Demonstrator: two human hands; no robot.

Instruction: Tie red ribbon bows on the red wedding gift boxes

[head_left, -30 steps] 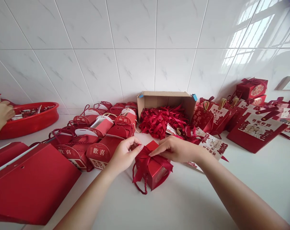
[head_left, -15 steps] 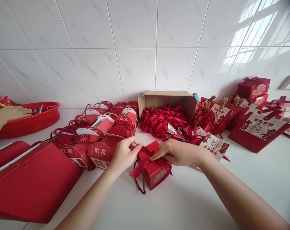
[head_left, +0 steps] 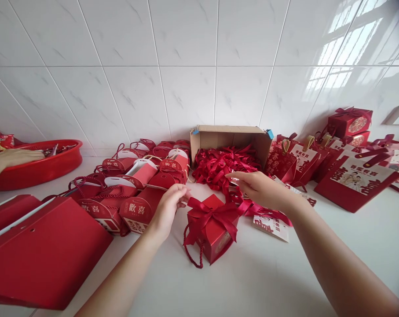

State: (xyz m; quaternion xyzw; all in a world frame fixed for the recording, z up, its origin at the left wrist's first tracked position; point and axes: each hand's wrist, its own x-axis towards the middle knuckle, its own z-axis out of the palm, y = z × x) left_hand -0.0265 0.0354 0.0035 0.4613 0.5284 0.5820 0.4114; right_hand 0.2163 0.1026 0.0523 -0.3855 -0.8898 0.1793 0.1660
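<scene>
A small red gift box (head_left: 215, 237) stands on the white table in front of me, with a dark red satin bow (head_left: 210, 216) across its top and a twisted cord handle (head_left: 194, 259) hanging at its left side. My left hand (head_left: 169, 207) is just left of the bow, fingers loosely bent and apart, with nothing visible in them. Over the near right edge of the loose red ribbons (head_left: 219, 165), behind the box, my right hand (head_left: 257, 187) hovers with its fingers stretched leftward. Printed card tags (head_left: 272, 226) lie partly under that hand.
An open cardboard carton (head_left: 232, 129) on its side holds the ribbons. Several red boxes with cord handles (head_left: 141, 207) stand left, near large red gift bags (head_left: 50, 255). Far left, another person's hand (head_left: 17, 157) reaches into a red basin (head_left: 54, 169). Tagged bags (head_left: 360, 180) stand right.
Both hands have come off the bow on the box. My right hand has moved up and right to the ribbons. My left hand has shifted slightly left; the bow loops now stand fuller.
</scene>
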